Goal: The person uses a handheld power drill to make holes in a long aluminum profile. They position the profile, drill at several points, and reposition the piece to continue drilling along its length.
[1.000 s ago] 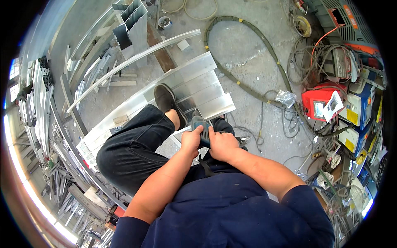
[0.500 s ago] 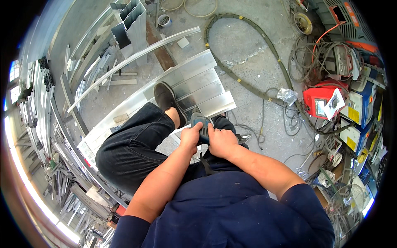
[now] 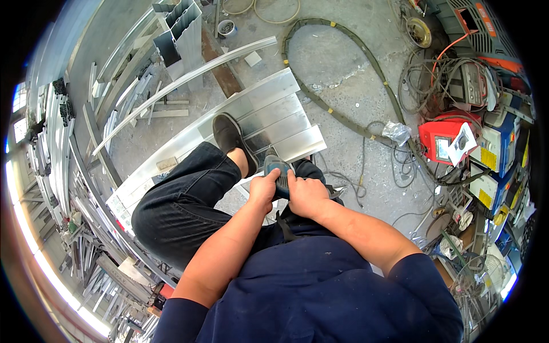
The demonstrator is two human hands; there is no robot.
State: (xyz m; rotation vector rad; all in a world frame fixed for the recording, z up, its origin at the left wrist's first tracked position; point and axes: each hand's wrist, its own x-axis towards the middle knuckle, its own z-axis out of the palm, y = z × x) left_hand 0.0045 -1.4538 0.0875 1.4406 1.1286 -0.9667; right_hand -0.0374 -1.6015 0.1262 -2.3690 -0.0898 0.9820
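Both hands grip a blue-green power drill (image 3: 274,163) with a dark body, its nose pointing away from me and down at the aluminium panel. My left hand (image 3: 263,191) wraps the drill's left side, thumb on top. From the other side my right hand (image 3: 307,196) closes round it, thumb forward. The silvery aluminium panel (image 3: 280,117) has long parallel seams and lies on the floor at a slant. My dark shoe (image 3: 229,136) rests on it. Whether the drill's tip touches the metal I cannot tell.
A long pale metal strip (image 3: 189,77) crosses beyond the panel. Upright hollow profiles (image 3: 180,34) and a small white bucket (image 3: 227,28) stand at the far left. A thick dark hose (image 3: 369,54) loops over the floor. A red machine (image 3: 434,140) and tangled cables (image 3: 414,86) crowd the right.
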